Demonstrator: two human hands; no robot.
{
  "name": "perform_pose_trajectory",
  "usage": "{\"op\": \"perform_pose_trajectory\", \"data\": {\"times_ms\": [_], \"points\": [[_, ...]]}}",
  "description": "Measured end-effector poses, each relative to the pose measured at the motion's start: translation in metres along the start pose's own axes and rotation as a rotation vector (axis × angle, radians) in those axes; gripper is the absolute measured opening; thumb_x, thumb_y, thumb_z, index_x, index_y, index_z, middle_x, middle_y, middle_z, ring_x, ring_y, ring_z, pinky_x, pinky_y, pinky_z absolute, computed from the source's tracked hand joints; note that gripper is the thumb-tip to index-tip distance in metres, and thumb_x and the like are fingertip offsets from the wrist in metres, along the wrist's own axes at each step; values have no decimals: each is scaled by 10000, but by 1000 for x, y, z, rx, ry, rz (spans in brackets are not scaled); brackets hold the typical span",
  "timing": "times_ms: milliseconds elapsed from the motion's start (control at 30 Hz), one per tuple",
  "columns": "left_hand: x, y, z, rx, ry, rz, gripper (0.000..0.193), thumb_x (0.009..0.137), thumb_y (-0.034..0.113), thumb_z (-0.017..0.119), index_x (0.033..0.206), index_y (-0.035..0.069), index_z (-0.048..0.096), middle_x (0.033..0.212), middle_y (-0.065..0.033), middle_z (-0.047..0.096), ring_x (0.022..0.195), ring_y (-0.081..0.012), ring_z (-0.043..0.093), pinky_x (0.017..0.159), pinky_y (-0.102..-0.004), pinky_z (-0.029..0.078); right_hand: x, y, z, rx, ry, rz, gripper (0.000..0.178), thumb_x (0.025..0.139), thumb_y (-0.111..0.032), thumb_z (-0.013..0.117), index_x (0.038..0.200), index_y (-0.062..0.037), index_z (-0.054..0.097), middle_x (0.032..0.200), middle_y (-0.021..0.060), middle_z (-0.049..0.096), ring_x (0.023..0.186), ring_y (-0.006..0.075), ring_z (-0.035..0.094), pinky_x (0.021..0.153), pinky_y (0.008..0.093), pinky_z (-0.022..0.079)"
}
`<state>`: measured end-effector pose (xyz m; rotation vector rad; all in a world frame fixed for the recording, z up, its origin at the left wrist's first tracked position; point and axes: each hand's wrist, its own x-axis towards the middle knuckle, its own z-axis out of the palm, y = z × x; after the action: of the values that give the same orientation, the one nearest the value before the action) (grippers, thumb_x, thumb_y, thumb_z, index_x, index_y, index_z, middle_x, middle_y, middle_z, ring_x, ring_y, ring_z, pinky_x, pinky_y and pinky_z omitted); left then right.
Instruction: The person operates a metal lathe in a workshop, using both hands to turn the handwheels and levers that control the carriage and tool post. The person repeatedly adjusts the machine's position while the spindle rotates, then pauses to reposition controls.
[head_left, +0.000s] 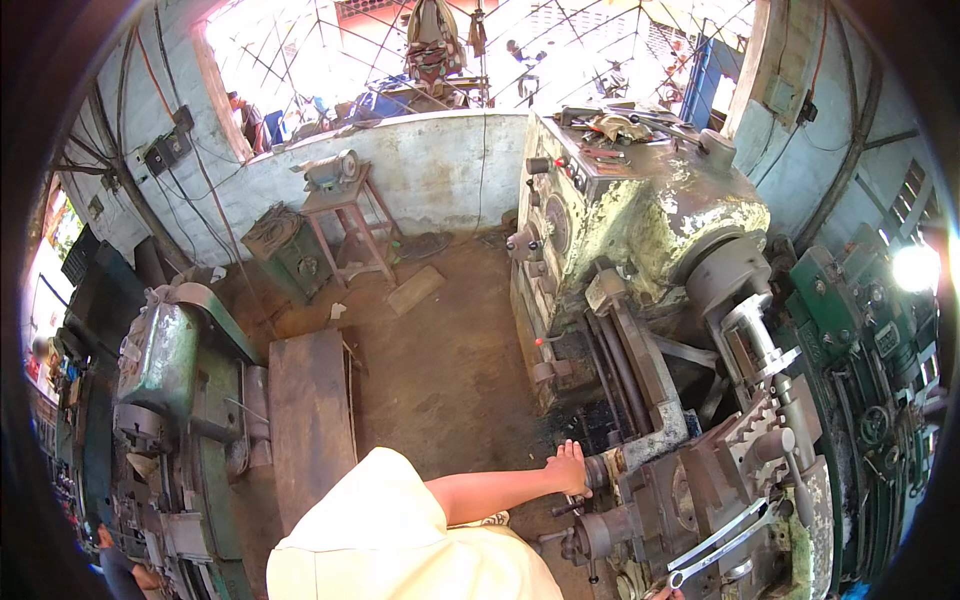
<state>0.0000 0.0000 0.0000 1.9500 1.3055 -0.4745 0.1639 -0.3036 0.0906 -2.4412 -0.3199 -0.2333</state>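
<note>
I have the left hand (568, 470) right on the handwheel (597, 474) at the near side of the lathe (640, 215), fingers laid close together against it; I cannot tell how far they close around it. Of the right hand (667, 594) I get only the fingertips at the bottom edge, just beside the ring end of a long steel spanner (722, 543) lying slantwise across the carriage (690, 495); whether they grip it, I cannot tell. The carriage's metal looks dark and worn, with the chuck (728, 272) beyond it and loose tools piled on the headstock. To my left, a low brown table (312, 410) stands beside a green machine (160, 350) on the stained brown floor (430, 380). Farther off, a bench grinder (330, 171) sits on a reddish stand below the bright latticed window (560, 50).
</note>
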Motion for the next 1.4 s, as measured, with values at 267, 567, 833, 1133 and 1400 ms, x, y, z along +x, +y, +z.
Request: {"op": "perform_pose_trajectory", "data": {"times_ms": [267,567,833,1133,1400], "points": [[1,-4,0,71,29,50,1350,724,672,734,1487,-142,-26,1577,-348,15,1472,-459,134,1173,-524,240,10,94,48,166,-15,-15,146,843,-72,642,939,37,655,841,153,666,781,273,609,764,388,485],[34,-18,16,169,14,75,1402,710,718,711,1478,-143,-84,1582,-337,-32,1493,-429,46,1202,-456,195,5,46,35,178,18,52,98,833,-96,688,888,-15,678,738,134,682,653,241,650,641,374,505],[36,-16,14,131,-43,34,1366,739,686,712,1494,-100,-111,1608,-273,-39,1506,-370,56,1188,-441,246,2,44,30,283,22,132,107,842,-106,700,888,-12,678,657,91,649,572,176,587,581,344,475],[34,-19,11,105,-51,60,1383,731,692,715,1485,-113,-120,1599,-294,-48,1506,-375,33,1199,-421,216,3,46,32,210,22,107,127,837,-123,710,895,-14,682,647,102,645,567,184,600,577,346,479],[34,-21,8,98,-64,97,1399,721,721,700,1464,-162,-89,1570,-353,-45,1493,-415,23,1201,-431,207,3,40,26,197,9,103,114,845,-126,704,896,-29,675,656,104,649,583,189,612,603,350,489]]}}
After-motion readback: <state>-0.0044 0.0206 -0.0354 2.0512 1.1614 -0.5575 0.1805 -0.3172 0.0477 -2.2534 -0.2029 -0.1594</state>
